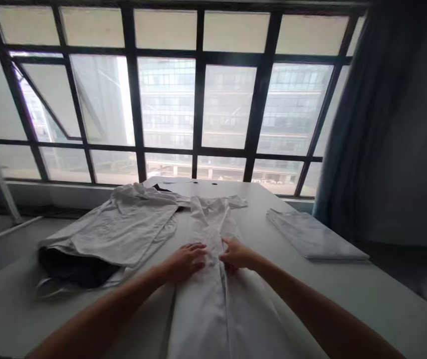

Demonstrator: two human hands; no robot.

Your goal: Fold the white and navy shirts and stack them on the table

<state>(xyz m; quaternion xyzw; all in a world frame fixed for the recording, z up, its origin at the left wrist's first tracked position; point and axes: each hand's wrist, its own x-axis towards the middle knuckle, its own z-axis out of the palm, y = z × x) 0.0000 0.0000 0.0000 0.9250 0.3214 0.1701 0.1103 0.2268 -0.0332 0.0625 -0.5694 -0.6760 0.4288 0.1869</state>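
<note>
A long white coat (pixel 202 309) lies front up on the table, its collar toward the window and a sleeve stretched out to the right. Flat on the left front panel rests my left hand (pixel 188 260), open, with its fingers pointing right. My right hand (pixel 238 254) is closed at the coat's front opening, the edge of the right panel between thumb and fingers. Some of its fingertips are hidden under or behind the cloth.
A pile of white garments (pixel 123 224) with something dark inside lies on the left. On the right side of the white table (pixel 333 294) is a folded white garment (pixel 314 234). Windows stand beyond the far end, and a dark curtain (pixel 363 124) hangs at right.
</note>
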